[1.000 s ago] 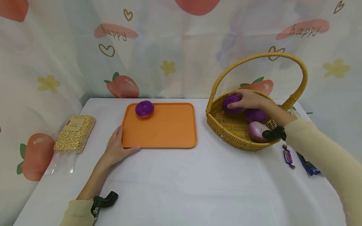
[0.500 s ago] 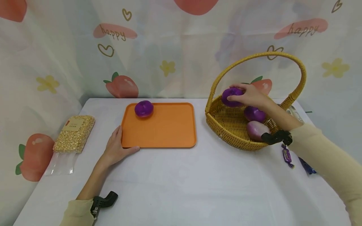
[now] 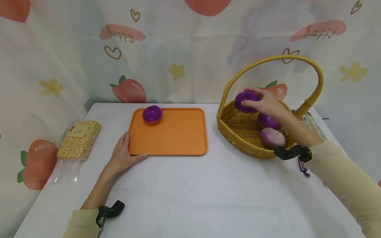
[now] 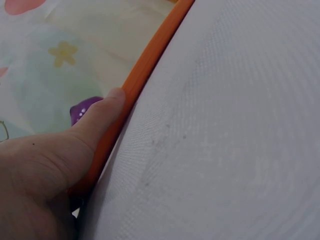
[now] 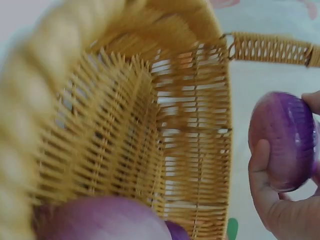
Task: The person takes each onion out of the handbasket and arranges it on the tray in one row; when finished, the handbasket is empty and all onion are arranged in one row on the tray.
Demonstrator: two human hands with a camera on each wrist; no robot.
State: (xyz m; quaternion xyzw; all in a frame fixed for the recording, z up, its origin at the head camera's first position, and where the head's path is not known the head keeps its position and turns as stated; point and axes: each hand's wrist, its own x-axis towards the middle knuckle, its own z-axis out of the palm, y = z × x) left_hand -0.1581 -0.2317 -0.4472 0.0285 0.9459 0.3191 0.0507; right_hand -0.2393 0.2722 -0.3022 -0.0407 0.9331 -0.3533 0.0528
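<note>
Right hand (image 3: 265, 100) grips an onion (image 3: 245, 101) above the basket (image 3: 238, 132); left hand (image 3: 122, 157), fingers relaxed, rests against the tray (image 3: 175, 135).

Left hand (image 4: 45, 165) thumb presses the orange tray (image 4: 150, 60) rim.

I see a glossy, round purple onion (image 3: 246, 101) lifted clear of the wicker weave — just under the handle arch, above the far left rim of the basket (image 3: 238, 147), whose bowl holds two more onions.
</note>
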